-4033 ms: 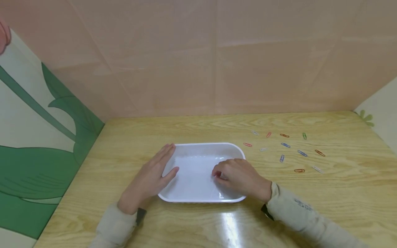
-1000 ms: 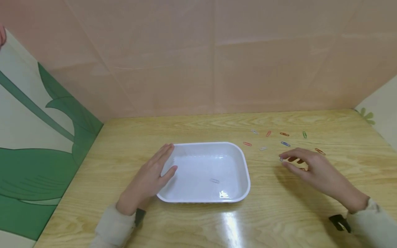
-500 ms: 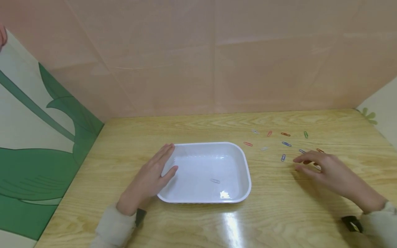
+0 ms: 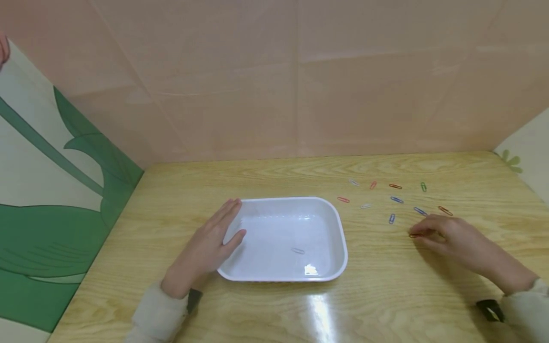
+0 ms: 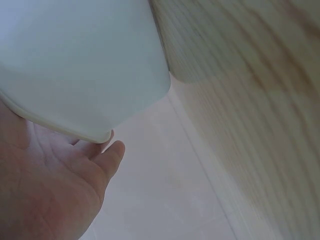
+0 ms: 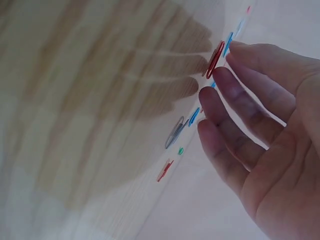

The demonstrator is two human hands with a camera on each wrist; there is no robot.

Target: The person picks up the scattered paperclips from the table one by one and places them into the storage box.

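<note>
Pinching a red paper clip [image 4: 412, 236] with the right hand [image 4: 452, 240] at the surface [image 4: 373, 271]; resting the left hand [image 4: 208, 245], thumb apart, against a white tray [image 4: 261, 243].

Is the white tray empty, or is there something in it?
Not empty: in the head view, one pale paper clip lies inside the white tray.

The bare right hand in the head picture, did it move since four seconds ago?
Yes, the bare right hand went right across the wood-grain table, from over the glossy white rectangular tray to a red wire paper clip.
</note>
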